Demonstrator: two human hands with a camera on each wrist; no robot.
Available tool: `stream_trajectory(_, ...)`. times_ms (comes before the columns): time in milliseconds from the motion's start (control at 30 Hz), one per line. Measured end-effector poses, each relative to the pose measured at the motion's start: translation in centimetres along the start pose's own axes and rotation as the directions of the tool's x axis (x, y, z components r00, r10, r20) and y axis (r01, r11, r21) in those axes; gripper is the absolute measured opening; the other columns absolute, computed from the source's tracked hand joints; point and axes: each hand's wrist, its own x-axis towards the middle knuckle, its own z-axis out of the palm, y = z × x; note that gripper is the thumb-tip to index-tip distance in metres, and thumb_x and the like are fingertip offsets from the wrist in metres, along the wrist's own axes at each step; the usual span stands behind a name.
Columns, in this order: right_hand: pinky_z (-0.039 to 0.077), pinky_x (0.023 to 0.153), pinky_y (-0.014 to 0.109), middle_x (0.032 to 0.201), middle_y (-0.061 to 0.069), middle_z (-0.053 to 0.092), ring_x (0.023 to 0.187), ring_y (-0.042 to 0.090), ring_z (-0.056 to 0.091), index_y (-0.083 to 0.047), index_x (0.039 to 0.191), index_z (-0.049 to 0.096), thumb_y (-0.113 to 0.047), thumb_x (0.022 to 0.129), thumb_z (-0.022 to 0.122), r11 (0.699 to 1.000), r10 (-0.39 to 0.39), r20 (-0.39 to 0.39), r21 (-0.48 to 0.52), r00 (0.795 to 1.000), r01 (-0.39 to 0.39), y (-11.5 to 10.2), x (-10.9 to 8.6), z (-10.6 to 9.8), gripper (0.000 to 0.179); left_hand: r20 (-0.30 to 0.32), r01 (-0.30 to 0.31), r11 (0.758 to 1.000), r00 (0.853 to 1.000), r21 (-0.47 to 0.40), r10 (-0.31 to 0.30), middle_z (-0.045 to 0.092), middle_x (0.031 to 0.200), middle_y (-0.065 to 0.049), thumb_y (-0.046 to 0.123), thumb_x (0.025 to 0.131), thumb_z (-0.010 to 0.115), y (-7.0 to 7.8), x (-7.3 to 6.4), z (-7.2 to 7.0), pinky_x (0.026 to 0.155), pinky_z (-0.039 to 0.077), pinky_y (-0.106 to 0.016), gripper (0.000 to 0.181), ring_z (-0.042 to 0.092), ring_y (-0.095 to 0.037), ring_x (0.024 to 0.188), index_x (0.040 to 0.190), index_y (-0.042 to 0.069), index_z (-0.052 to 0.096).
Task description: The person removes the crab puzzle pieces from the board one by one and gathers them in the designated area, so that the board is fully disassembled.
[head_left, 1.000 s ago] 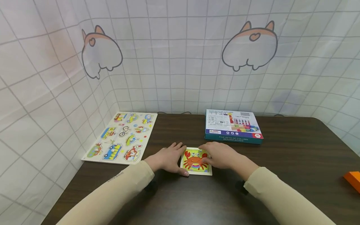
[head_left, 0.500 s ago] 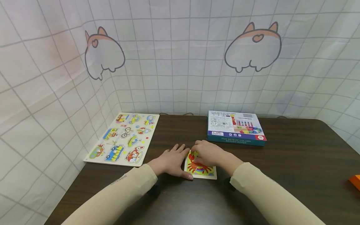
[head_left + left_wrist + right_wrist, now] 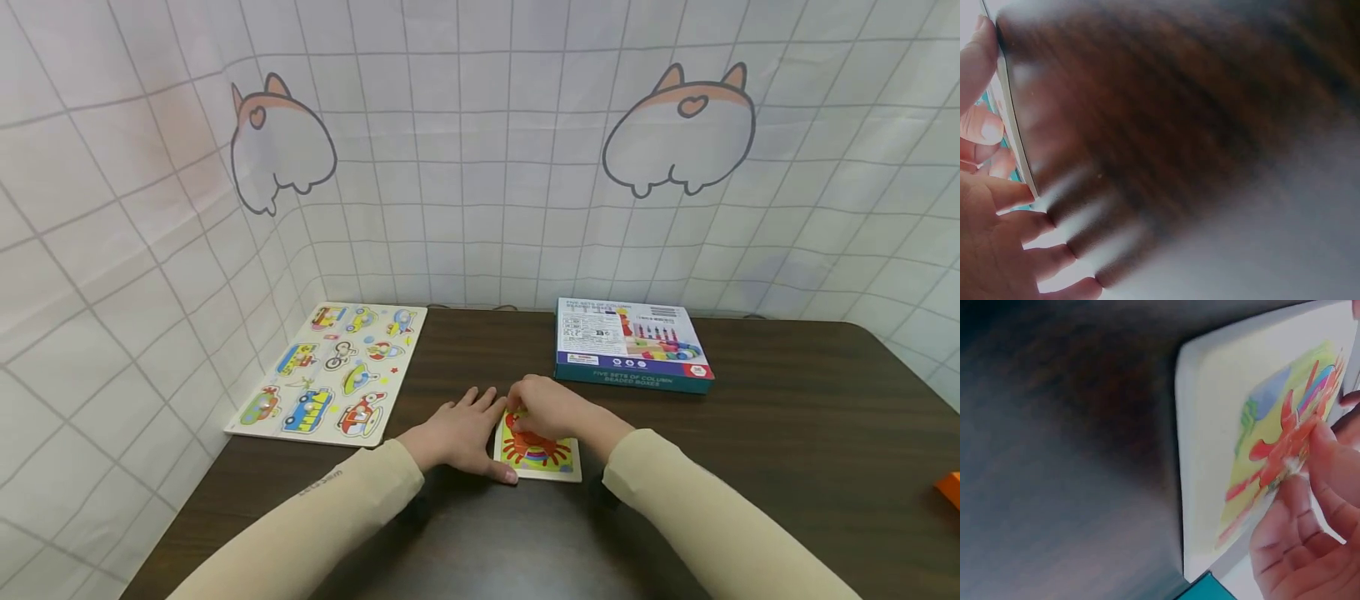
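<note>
A small square jigsaw puzzle (image 3: 546, 458) with a red crab on yellow-green lies in a pale tray on the dark table. My left hand (image 3: 463, 435) rests palm down at its left side, fingers spread, thumb at the near left corner. In the left wrist view, the fingertips (image 3: 1063, 251) touch the tabletop by the tray's edge. My right hand (image 3: 553, 408) covers the puzzle's upper part. Its thumb and curled fingers pinch a crab piece (image 3: 1294, 439) in the right wrist view; the piece's far edge is hidden by the fingers.
A white peg puzzle board (image 3: 330, 375) with vehicle pictures lies at the left against the cloth wall. Behind the right hand is a teal and white toy box (image 3: 633, 346) of beaded columns. An orange object (image 3: 951, 487) shows at the right edge.
My right hand has shifted left over the puzzle, from its right edge to its upper left part, and its fingers have curled in. The left hand stays at the puzzle's left side.
</note>
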Motion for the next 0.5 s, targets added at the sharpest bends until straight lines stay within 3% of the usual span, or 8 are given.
stream_trajectory(500, 0.055, 0.102, 0.043, 0.118, 0.014, 0.07, 0.106, 0.026, 0.063, -0.003, 0.117, 0.074, -0.015, 0.091, 0.077, 0.999, 0.047, -0.051, 0.003, 0.998, -0.047, -0.57, -0.24, 0.06, 0.028, 0.007, 0.011, 1.0, 1.0, 0.021, -0.011, 0.024, 0.171, -0.011, 0.069, 0.079, 0.073, 0.01, -0.11, -0.16, 0.121, 0.031, -0.059, 0.111, 0.023, -0.039, 0.157, 0.162, 0.01, 0.028)
